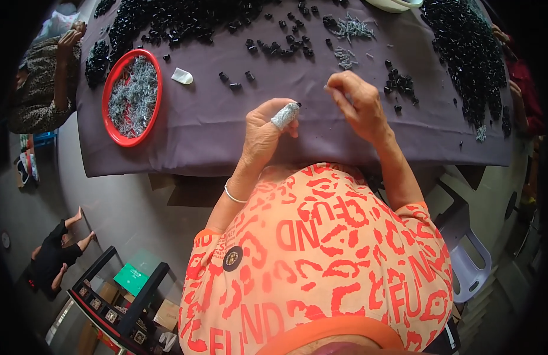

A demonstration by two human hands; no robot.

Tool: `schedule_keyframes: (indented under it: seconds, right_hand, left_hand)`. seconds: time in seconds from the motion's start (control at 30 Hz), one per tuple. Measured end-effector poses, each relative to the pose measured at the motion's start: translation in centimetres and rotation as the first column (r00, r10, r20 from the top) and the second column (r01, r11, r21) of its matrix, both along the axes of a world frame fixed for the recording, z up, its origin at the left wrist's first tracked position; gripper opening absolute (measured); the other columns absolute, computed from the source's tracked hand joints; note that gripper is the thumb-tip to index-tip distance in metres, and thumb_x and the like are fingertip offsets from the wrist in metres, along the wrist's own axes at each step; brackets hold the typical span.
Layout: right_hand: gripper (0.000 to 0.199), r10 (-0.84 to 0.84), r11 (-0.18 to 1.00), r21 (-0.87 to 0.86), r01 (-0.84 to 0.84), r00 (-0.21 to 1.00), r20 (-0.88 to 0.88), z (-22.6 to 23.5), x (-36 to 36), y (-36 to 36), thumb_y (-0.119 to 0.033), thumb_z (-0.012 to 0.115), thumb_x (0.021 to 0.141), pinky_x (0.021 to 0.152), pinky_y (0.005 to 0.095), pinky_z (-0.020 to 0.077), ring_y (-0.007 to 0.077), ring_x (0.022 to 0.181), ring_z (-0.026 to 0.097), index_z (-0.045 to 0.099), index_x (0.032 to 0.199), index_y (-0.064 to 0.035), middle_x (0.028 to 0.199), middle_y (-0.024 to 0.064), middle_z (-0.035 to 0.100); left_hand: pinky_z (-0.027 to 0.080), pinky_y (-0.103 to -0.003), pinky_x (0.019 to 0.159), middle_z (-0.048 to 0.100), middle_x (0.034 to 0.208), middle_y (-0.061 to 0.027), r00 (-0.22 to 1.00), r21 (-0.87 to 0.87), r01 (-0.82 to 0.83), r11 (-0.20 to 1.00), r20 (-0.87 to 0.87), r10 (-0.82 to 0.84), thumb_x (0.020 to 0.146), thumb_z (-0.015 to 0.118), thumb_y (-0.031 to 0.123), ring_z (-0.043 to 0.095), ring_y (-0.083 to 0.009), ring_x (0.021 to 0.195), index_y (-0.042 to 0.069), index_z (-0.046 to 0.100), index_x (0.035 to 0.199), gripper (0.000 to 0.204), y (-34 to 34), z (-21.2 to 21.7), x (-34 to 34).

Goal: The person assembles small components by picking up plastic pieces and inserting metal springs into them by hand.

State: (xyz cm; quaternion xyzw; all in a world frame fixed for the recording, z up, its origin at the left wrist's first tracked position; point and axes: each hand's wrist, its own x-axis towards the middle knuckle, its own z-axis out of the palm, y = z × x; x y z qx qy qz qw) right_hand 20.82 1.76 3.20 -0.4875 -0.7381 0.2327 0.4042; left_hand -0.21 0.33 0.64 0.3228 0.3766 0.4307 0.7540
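My left hand [263, 131] is closed above the near middle of the table, one finger wrapped in silvery tape [284, 116]. A small black plastic part [298, 105] shows at its fingertips. To the right and slightly farther away, my right hand [361, 105] is pinched; a pale sliver shows at the fingertips, too small to name. The two hands are apart. Beyond them lie loose black parts [285, 50] and small heaps of thin grey pins [352, 28]. A red oval basin [159, 97] on the left holds many such pins.
Large piles of black parts cover the far left [167, 23] and right [472, 53] of the purple-grey tablecloth [209, 130]. A white finger-shaped piece [182, 76] lies beside the basin. Other people sit at both sides. A grey plastic chair [469, 260] stands at lower right.
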Motion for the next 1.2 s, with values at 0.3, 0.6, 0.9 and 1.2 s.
schedule_keyframes:
  seconds: [0.3, 0.6, 0.9, 1.2]
  right_hand:
    - [0.014, 0.106, 0.994, -0.010, -0.106, 0.994, -0.003, 2.2, -2.3, -2.0, 0.006, 0.064, 0.076, 0.062, 0.0296, 0.0500, 0.0228, 0.072, 0.063, 0.058, 0.088, 0.0001, 0.082, 0.0099, 0.062]
    - [0.011, 0.146, 0.989, -0.027, -0.144, 0.960, 0.237, 1.8, -2.9, -2.6, 0.004, 0.063, 0.078, 0.060, 0.0334, 0.0502, 0.0274, 0.070, 0.062, 0.056, 0.087, 0.0004, 0.080, 0.0122, 0.061]
    - [0.012, 0.146, 0.988, -0.050, -0.148, 0.989, -0.029, 1.0, -3.2, -2.5, 0.003, 0.061, 0.079, 0.060, 0.0327, 0.0476, 0.0270, 0.069, 0.059, 0.056, 0.089, 0.0006, 0.079, 0.0127, 0.059]
    - [0.009, 0.130, 0.987, -0.073, -0.146, 0.974, -0.185, -0.3, -4.3, -2.7, 0.001, 0.064, 0.078, 0.060, 0.0326, 0.0477, 0.0267, 0.067, 0.060, 0.058, 0.085, 0.0004, 0.076, 0.0115, 0.060]
  left_hand:
    - [0.049, -0.022, 0.058, 0.060, 0.085, -0.0035, 0.965, 0.304, 0.019, 0.953, -0.253, 0.061, 0.084, 0.064, 0.004, 0.059, -0.0095, 0.071, 0.001, 0.066, 0.094, 0.011, -0.6, 1.9, 0.4]
    - [0.048, -0.029, 0.062, 0.061, 0.085, -0.0073, 0.772, 0.687, 0.190, 0.702, -0.546, 0.325, 0.073, 0.067, -0.004, 0.060, -0.0178, 0.073, 0.002, 0.066, 0.091, 0.019, -0.5, 1.6, 0.1]
    - [0.046, -0.022, 0.063, 0.057, 0.090, -0.0027, 0.850, 0.533, 0.165, 0.830, -0.504, 0.155, 0.082, 0.060, -0.005, 0.055, -0.0086, 0.073, 0.001, 0.066, 0.092, 0.014, -0.5, 1.1, -0.3]
    - [0.045, -0.023, 0.063, 0.057, 0.088, -0.0039, 0.896, 0.358, 0.171, 0.918, -0.445, 0.006, 0.083, 0.057, 0.000, 0.054, -0.0097, 0.071, 0.000, 0.065, 0.092, 0.012, -0.9, 0.8, -1.5]
